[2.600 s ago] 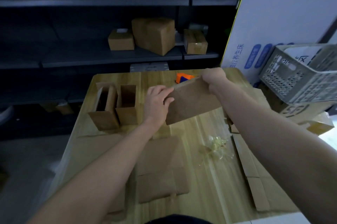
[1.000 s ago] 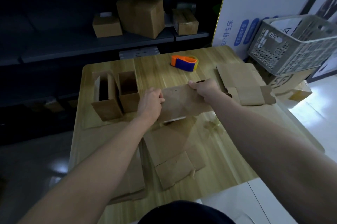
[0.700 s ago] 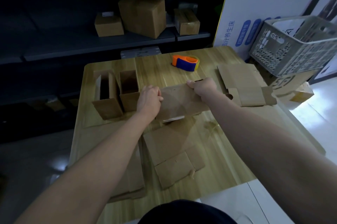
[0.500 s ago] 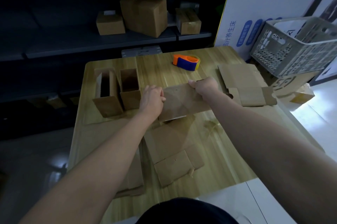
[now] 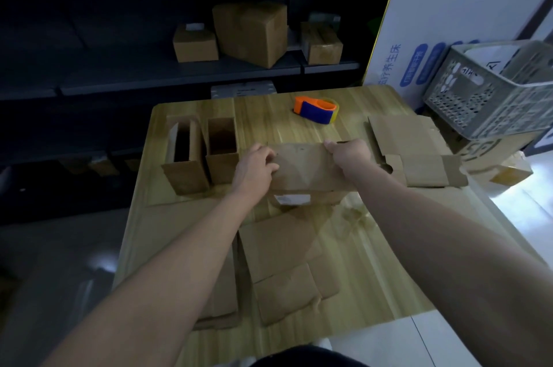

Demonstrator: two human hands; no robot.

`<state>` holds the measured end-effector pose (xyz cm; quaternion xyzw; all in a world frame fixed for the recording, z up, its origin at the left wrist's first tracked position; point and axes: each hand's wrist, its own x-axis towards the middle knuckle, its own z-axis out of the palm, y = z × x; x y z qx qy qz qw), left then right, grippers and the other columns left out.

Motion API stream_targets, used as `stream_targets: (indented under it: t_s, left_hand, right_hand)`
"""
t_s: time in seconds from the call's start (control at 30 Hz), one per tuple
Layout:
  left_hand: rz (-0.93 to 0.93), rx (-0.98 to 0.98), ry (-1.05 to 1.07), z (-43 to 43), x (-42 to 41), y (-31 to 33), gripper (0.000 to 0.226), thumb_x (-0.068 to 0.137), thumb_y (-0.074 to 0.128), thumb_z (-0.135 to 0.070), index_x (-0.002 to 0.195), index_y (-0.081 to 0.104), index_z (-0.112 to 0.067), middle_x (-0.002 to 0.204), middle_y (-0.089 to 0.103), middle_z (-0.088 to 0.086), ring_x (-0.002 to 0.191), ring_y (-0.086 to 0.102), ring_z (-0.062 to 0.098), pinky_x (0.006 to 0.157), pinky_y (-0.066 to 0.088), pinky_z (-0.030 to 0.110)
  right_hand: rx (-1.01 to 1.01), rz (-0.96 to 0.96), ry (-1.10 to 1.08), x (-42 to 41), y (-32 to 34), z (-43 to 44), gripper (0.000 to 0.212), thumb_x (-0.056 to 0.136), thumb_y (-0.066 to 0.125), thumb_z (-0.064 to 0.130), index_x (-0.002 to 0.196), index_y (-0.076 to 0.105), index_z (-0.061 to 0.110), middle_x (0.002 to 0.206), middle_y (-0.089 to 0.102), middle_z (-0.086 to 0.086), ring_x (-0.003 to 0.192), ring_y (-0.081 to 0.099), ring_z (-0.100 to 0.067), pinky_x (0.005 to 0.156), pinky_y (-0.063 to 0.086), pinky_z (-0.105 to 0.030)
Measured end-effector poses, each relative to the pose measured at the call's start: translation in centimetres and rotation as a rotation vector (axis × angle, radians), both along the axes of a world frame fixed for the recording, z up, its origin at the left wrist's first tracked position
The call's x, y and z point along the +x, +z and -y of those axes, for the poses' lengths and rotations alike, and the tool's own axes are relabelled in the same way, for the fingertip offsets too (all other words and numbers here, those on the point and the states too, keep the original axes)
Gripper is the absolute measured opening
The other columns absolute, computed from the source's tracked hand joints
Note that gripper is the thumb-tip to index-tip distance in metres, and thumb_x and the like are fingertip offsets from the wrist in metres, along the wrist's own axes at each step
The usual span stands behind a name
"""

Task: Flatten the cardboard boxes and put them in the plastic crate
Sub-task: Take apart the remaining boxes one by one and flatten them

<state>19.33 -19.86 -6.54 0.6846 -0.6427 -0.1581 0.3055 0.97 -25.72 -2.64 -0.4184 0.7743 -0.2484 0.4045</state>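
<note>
A brown cardboard box (image 5: 305,167), pressed nearly flat, is held just above the wooden table (image 5: 269,115). My left hand (image 5: 256,164) grips its left end and my right hand (image 5: 348,155) grips its upper right corner. A white label shows under its lower edge. Two open boxes (image 5: 203,157) stand upright at the table's left. A flattened box (image 5: 410,148) lies at the right edge, others (image 5: 284,262) lie near the front. The grey plastic crate (image 5: 490,88) sits right of the table, tilted on a carton.
An orange and blue tape dispenser (image 5: 315,109) lies at the table's far side. Crumpled clear tape (image 5: 354,215) lies right of centre. Dark shelves behind hold sealed cartons (image 5: 250,31). A large white board (image 5: 449,7) leans at the back right.
Over the earlier frames the box came down from a raised tilt to lie level over the table. In the last second both hands keep their grip and barely move.
</note>
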Motion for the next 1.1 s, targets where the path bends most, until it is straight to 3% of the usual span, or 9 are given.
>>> stream_targets:
  t_s: [0.07, 0.13, 0.23, 0.43, 0.57, 0.67, 0.8, 0.93, 1.1]
  left_hand:
    - [-0.022, 0.006, -0.002, 0.1, 0.0, 0.1, 0.015, 0.087, 0.064, -0.018, 0.101, 0.064, -0.013, 0.097, 0.047, -0.009, 0.088, 0.049, 0.009, 0.075, 0.037, 0.023]
    - [-0.046, 0.045, -0.001, 0.2, -0.1, 0.2, 0.011, 0.085, 0.066, -0.018, 0.095, 0.061, -0.016, 0.096, 0.048, -0.008, 0.087, 0.050, 0.010, 0.073, 0.037, 0.024]
    - [-0.078, 0.113, -0.001, 0.6, 0.0, 0.5, 0.010, 0.083, 0.068, -0.016, 0.085, 0.059, -0.017, 0.094, 0.049, -0.006, 0.085, 0.051, 0.011, 0.073, 0.039, 0.025]
    - [-0.061, 0.141, -0.001, 0.9, 0.0, 1.0, 0.014, 0.083, 0.068, -0.013, 0.074, 0.057, -0.016, 0.088, 0.051, -0.005, 0.083, 0.052, 0.014, 0.076, 0.044, 0.029]
    - [-0.052, 0.140, 0.008, 0.8, 0.0, 0.7, 0.013, 0.084, 0.066, -0.014, 0.075, 0.058, -0.014, 0.090, 0.049, -0.004, 0.084, 0.052, 0.014, 0.076, 0.044, 0.029]
    - [-0.047, 0.153, -0.026, 0.8, 0.2, 0.7, 0.020, 0.087, 0.063, -0.012, 0.070, 0.051, -0.016, 0.088, 0.045, -0.003, 0.082, 0.049, 0.015, 0.075, 0.043, 0.032]
    - [0.097, 0.104, -0.136, 0.0, 0.4, 0.5, 0.031, 0.088, 0.055, -0.009, 0.066, 0.039, -0.023, 0.083, 0.040, -0.008, 0.086, 0.036, 0.013, 0.079, 0.036, 0.032]
    - [0.269, -0.010, -0.229, -1.1, 0.2, -0.1, 0.031, 0.088, 0.052, -0.004, 0.073, 0.040, -0.029, 0.093, 0.040, -0.011, 0.090, 0.025, 0.007, 0.085, 0.029, 0.029]
    - [-0.048, 0.073, -0.202, -1.0, -0.2, 0.3, 0.016, 0.089, 0.059, -0.021, 0.091, 0.049, -0.034, 0.091, 0.044, -0.013, 0.093, 0.045, 0.011, 0.082, 0.040, 0.028]
  right_hand:
    - [0.003, -0.001, 0.002, 0.0, 0.1, 0.1, 0.055, 0.083, 0.065, 0.053, 0.115, 0.053, 0.009, 0.078, 0.049, -0.002, 0.067, 0.047, -0.019, 0.066, 0.039, -0.037]
    - [0.005, 0.000, 0.013, -0.2, 0.0, 0.2, 0.055, 0.083, 0.065, 0.052, 0.116, 0.053, 0.010, 0.077, 0.047, -0.002, 0.072, 0.048, -0.020, 0.068, 0.040, -0.037]
    - [0.002, 0.001, 0.022, -0.3, 0.0, 0.4, 0.057, 0.082, 0.066, 0.052, 0.119, 0.052, 0.011, 0.089, 0.053, -0.004, 0.085, 0.051, -0.023, 0.071, 0.042, -0.037]
    - [-0.019, -0.016, 0.042, -0.1, 0.0, 0.6, 0.057, 0.081, 0.067, 0.050, 0.118, 0.051, 0.011, 0.102, 0.057, -0.007, 0.088, 0.053, -0.025, 0.068, 0.041, -0.037]
    - [-0.037, -0.022, 0.041, 0.2, -0.1, 0.6, 0.050, 0.081, 0.068, 0.049, 0.108, 0.053, 0.010, 0.080, 0.051, -0.002, 0.078, 0.049, -0.022, 0.066, 0.039, -0.036]
    - [-0.052, -0.016, 0.045, 0.3, 0.0, 0.6, 0.045, 0.081, 0.069, 0.049, 0.099, 0.050, 0.013, 0.075, 0.047, -0.001, 0.068, 0.047, -0.018, 0.066, 0.039, -0.036]
    - [-0.075, -0.027, 0.063, 0.4, -0.1, 0.7, 0.044, 0.081, 0.069, 0.049, 0.093, 0.048, 0.012, 0.075, 0.050, -0.001, 0.063, 0.046, -0.016, 0.063, 0.040, -0.034]
    - [-0.103, -0.067, 0.087, 0.4, -0.1, 0.6, 0.045, 0.081, 0.068, 0.050, 0.096, 0.052, 0.011, 0.081, 0.057, -0.003, 0.072, 0.055, -0.020, 0.061, 0.042, -0.033]
    - [-0.118, -0.057, 0.060, 0.3, -0.2, 0.4, 0.047, 0.079, 0.070, 0.050, 0.101, 0.056, 0.011, 0.082, 0.059, -0.003, 0.074, 0.058, -0.020, 0.054, 0.040, -0.031]
